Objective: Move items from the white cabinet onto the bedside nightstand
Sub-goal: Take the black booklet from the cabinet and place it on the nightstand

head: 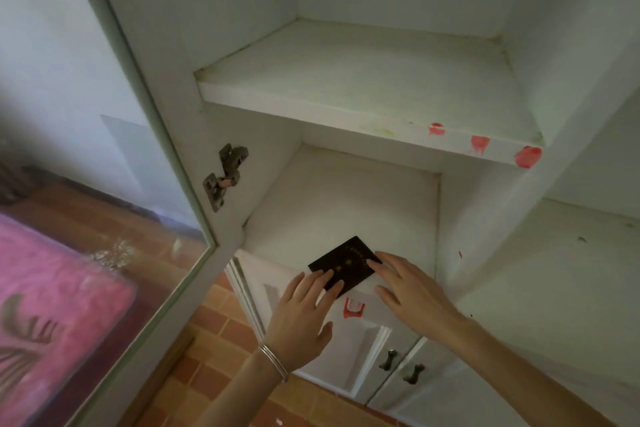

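**Both hands on the booklet, nothing gripped yet**

The left hand lay flat with its fingers straight and spread, the tips resting on the near left part of the booklet. The right hand was likewise flat and spread, its forefinger touching the booklet's right corner. Neither hand had closed round anything.

The booklet lay between the two hands, just ahead of the fingertips, flat on the lower shelf of the cabinet. It sat askew, its long axis running from the left fingers away toward the right. Its near corner reached the shelf's front lip; whether it overhung could not be told. The hands were about equally near, the left covering more of it.

That front lip looked the useful edge: sliding the booklet toward the wrists should free a side to pinch. Beyond the fingers the shelf offered bare room. Above hung the upper shelf; left of the left hand stood the open glass door on its hinge. The nightstand was out of view.
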Tool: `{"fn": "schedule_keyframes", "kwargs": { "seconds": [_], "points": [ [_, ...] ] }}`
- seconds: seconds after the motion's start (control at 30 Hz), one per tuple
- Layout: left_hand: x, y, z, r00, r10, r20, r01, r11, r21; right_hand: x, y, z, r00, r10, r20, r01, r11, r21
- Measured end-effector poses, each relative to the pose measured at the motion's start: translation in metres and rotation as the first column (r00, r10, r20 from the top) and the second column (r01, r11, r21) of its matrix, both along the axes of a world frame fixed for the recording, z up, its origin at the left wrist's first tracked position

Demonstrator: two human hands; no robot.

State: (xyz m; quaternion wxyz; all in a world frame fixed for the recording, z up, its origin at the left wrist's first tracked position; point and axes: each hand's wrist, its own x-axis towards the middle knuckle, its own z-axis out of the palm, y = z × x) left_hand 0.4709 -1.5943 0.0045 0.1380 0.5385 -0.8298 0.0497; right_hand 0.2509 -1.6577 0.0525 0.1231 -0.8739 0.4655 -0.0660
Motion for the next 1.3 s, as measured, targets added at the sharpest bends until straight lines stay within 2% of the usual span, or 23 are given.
{"fn": "schedule_keyframes", "kwargs": {
  "seconds": [0.33, 0.53, 0.67, 0.8, 0.97, 1.1, 1.2, 1.3],
  "points": [
    [0.002, 0.014, 0.005, 0.996, 0.083, -0.024, -0.083, 0.996, 0.028, 0.026, -0.024, -0.003, 0.997, 0.066, 0.051, -0.068, 0.997, 0.039],
    [-0.008, 0.029, 0.000, 0.985, 0.174, -0.006, -0.173, 0.981, 0.086, 0.034, -0.042, -0.002, 0.979, 0.000, 0.206, -0.028, 0.990, 0.135],
    [-0.021, 0.036, 0.001, 0.971, 0.237, 0.011, -0.237, 0.967, 0.097, 0.039, -0.049, 0.006, 0.920, -0.033, 0.391, -0.021, 0.991, 0.133],
    [-0.029, 0.055, 0.007, 0.937, 0.349, 0.013, -0.348, 0.933, 0.087, 0.048, -0.047, 0.017, 0.874, 0.008, 0.485, -0.091, 0.985, 0.147],
    [-0.028, 0.134, 0.007, 0.778, 0.627, -0.031, -0.624, 0.777, 0.082, 0.066, -0.006, 0.008, 0.869, 0.170, 0.464, -0.313, 0.917, 0.249],
    [-0.019, 0.235, -0.003, 0.604, 0.796, 0.046, -0.793, 0.593, 0.140, 0.100, 0.052, -0.004, 0.818, 0.394, 0.420, -0.532, 0.796, 0.289],
    [-0.018, 0.318, -0.010, 0.432, 0.898, 0.090, -0.893, 0.411, 0.184, 0.137, 0.109, -0.011, 0.730, 0.563, 0.388, -0.678, 0.667, 0.308],
    [-0.024, 0.400, -0.015, 0.253, 0.962, 0.106, -0.953, 0.229, 0.198, 0.177, 0.177, -0.018, 0.571, 0.739, 0.357, -0.820, 0.499, 0.280]
  ]
}}
